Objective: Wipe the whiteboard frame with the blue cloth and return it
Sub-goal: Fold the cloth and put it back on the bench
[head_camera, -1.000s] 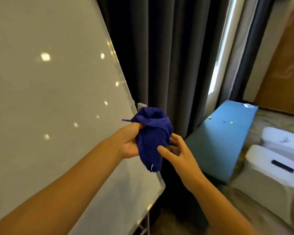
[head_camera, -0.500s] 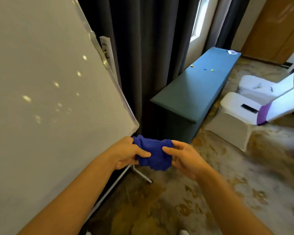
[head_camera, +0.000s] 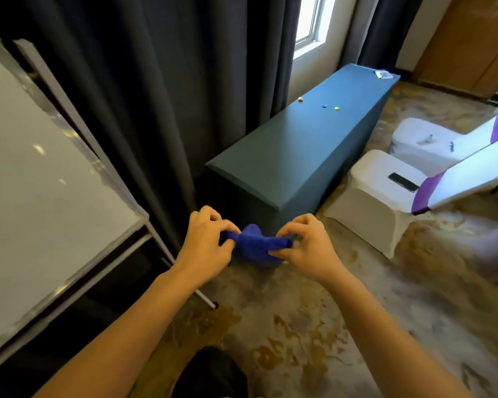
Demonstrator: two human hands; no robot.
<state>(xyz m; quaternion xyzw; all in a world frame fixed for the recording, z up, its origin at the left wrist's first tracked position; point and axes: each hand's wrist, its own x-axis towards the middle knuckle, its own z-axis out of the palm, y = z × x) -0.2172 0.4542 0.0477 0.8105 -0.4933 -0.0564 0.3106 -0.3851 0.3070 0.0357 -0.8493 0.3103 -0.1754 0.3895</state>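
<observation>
Fingers of the left hand pinch one end of the soft, bunched-up blue cloth, and the right hand pinches the other end, so the cloth hangs between them above the patterned carpet. Left of the fingers stands the big whiteboard with its silver metal frame. Beyond the fingers sits a long dark green table.

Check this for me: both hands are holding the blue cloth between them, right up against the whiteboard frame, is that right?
Not quite. Both hands do hold the blue cloth, left hand on one end and right hand on the other, but the head view shows it away from the whiteboard frame, held in front of the green-covered table.
</observation>
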